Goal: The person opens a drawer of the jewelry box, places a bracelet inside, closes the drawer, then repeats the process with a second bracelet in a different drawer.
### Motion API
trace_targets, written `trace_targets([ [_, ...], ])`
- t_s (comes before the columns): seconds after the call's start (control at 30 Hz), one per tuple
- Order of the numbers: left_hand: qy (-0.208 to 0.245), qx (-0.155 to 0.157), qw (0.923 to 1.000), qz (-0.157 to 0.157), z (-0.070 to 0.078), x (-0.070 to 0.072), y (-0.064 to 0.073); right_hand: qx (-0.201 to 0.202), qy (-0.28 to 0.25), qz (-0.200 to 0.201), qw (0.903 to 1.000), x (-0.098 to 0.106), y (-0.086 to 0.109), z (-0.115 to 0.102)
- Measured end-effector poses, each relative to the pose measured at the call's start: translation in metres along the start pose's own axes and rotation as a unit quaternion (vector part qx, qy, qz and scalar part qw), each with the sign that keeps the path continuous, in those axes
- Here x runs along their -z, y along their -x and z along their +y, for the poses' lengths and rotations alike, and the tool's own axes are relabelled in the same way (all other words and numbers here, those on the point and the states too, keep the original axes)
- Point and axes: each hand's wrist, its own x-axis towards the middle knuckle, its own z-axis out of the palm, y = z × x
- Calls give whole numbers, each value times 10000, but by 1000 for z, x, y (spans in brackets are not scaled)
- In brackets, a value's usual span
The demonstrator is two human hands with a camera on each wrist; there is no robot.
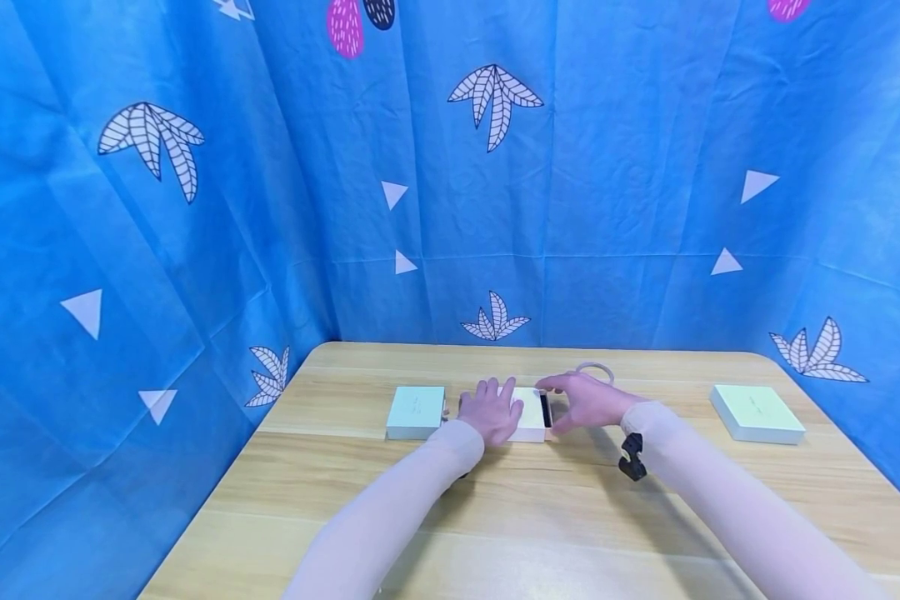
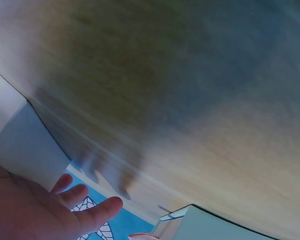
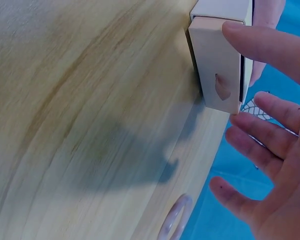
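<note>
A white drawer-style box [image 1: 527, 417] lies at the middle of the table, its inner drawer [image 3: 215, 65] sticking out a little at the right end. My left hand [image 1: 489, 410] rests on top of the box with fingers spread. At the drawer's end, my right hand [image 1: 587, 400] holds it between thumb and forefinger, one at each corner; the other fingers are spread apart. In the right wrist view the drawer's front shows a small leaf-shaped slot. Dark lining shows in the gap at the top.
A pale blue box [image 1: 416, 412] stands left of my left hand, with a small thing at its right side. Behind my right hand lies a pale bangle-like ring [image 1: 596, 369]. A pale green box [image 1: 757, 413] sits at the table's right. Blue patterned cloth [image 1: 607, 167] hangs behind the table.
</note>
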Motion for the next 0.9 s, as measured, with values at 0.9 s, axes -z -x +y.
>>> trace_targets([
  [0.9, -43, 76, 9999, -113, -1, -5, -7, 156, 11, 184, 9997, -4, -6, -9],
])
